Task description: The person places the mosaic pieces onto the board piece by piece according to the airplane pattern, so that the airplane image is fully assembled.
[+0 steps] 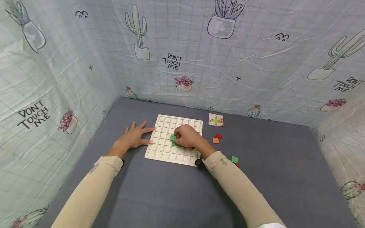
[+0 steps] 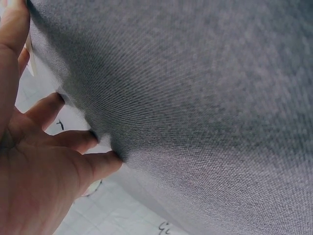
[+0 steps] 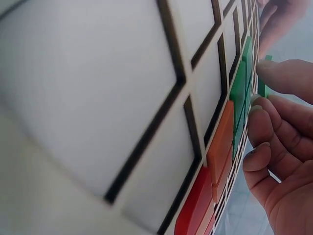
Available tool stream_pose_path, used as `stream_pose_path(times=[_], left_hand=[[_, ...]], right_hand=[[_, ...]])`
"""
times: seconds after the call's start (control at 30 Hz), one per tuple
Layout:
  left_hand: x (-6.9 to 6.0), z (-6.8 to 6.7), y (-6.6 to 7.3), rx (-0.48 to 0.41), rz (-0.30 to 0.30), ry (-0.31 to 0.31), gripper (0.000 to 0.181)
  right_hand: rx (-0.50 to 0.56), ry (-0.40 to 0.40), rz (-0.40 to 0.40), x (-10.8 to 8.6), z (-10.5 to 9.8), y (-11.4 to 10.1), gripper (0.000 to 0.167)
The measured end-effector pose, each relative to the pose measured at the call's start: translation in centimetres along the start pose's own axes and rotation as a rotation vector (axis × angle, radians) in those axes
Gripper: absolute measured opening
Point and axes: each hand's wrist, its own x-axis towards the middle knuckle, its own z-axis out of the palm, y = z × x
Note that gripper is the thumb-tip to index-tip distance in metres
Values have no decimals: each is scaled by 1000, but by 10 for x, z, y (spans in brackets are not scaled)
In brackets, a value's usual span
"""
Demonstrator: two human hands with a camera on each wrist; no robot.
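A cream gridded board lies on the grey cloth. My right hand is over it and pinches a green square tile between thumb and fingers. Below that hand, several green tiles, orange tiles and a red rounded piece sit on the grid squares. At the board's left edge, my left hand is spread, with thumb and index finger touching the rim. Its other fingertips rest on the cloth. The right hand partly hides the row of tiles in the head view.
Right of the board lie a red piece and an orange square. Nearer the right forearm are a green square and a partly hidden red piece. A small picture card lies behind them, before the patterned curtain.
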Motion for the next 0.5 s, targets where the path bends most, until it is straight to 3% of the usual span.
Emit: stream_pose_path(times=[0.1,0.5], left_hand=[[1,0,-1,-2,-3,3,78],[1,0,-1,-11,-6,2,78]], right_hand=[[-4,6,19,2,1,-3,11],[28,18,57,7,4,-7,18]])
